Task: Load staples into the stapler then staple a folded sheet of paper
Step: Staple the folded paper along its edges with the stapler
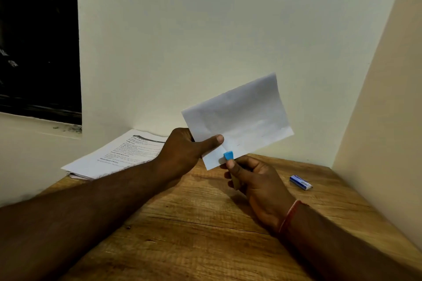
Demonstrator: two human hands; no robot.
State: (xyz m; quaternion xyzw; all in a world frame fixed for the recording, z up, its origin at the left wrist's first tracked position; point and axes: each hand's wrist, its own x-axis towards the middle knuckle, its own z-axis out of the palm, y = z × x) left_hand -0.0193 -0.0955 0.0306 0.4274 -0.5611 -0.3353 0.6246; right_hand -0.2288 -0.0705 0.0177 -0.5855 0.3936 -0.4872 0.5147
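— Nearest first. What do you record?

— Two bare forearms reach in from the bottom edge over a wooden table (182, 223). The right wrist carries a reddish thread band (288, 215).

— The left hand?

— The left hand (182, 150) is raised above the table and grips a folded sheet of paper (239, 118) at its left end. The thumb lies flat on the near face and the other fingers are behind the sheet, out of view. The sheet is in the air, tilted, with its right end higher.

— And the right?

— The right hand (253, 180) sits just below the sheet, fingers curled round a stapler (228, 156). Only the blue tip shows, above the thumb, lying over the sheet's lower-left corner. I cannot tell whether the paper sits between the stapler's two halves, because the hand hides the body.

— Anything else noted?

— A small blue-and-white box (301, 182) lies on the table to the right, well apart from both hands, and its label is unreadable. A stack of printed pages (114, 155) lies at the table's far left corner against the pale wall (205, 29), partly behind the left forearm. A dark window (38, 36) is at upper left.
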